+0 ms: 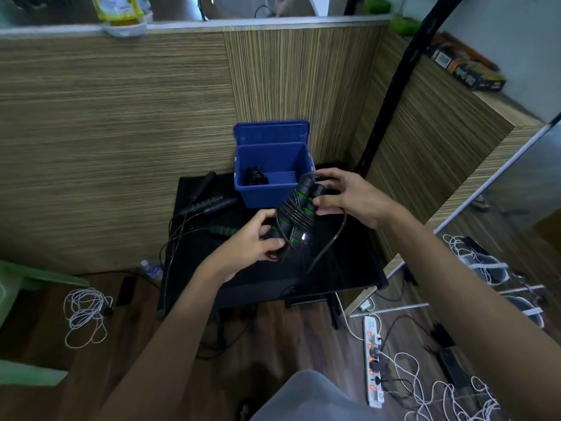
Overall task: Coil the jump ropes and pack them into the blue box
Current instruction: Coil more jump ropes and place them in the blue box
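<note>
Your jump rope (296,212) has two black handles with green rings, laid side by side, the dark cord wound around them and a loose loop hanging below. No writing is readable. Your left hand (255,241) grasps the lower handle ends; your right hand (346,194) pinches the upper ends. The bundle is above the black surface (343,262), just before the blue box (273,165) at the surface's far edge.

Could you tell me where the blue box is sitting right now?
In the head view, the blue box stands open at the back of the black table, against the wooden wall, just behind the wound jump rope held in both hands.
</note>
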